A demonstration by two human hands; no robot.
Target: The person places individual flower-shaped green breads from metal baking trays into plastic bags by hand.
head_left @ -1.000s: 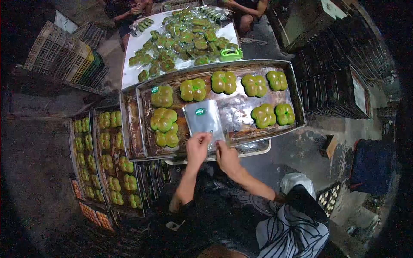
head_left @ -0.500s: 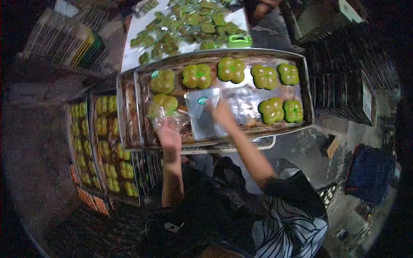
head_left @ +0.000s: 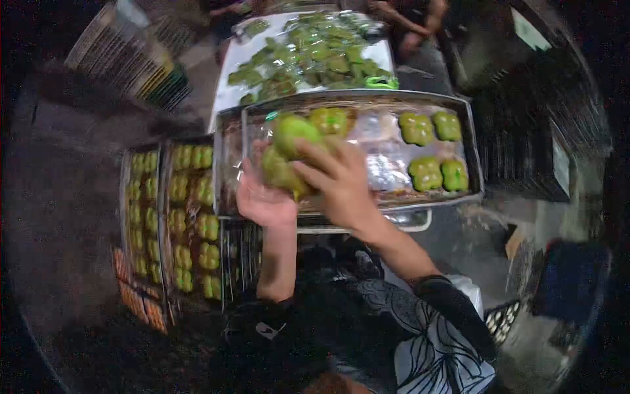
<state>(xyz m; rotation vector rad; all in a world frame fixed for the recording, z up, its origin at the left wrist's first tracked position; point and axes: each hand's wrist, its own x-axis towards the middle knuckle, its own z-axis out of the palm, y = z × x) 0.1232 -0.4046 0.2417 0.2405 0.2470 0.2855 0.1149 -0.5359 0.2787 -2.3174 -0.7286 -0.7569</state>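
A white swoosh [head_left: 269, 330] marks the black garment [head_left: 298, 328]; no lettering is legible.

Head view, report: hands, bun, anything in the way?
Right hand, fingers on bun; left hand palm-up beside it. Grips blurred, can't confirm. Bun over tray. No obstruction seen at the hands.

Blurred green bread [head_left: 293, 134] over tray [head_left: 386, 167]
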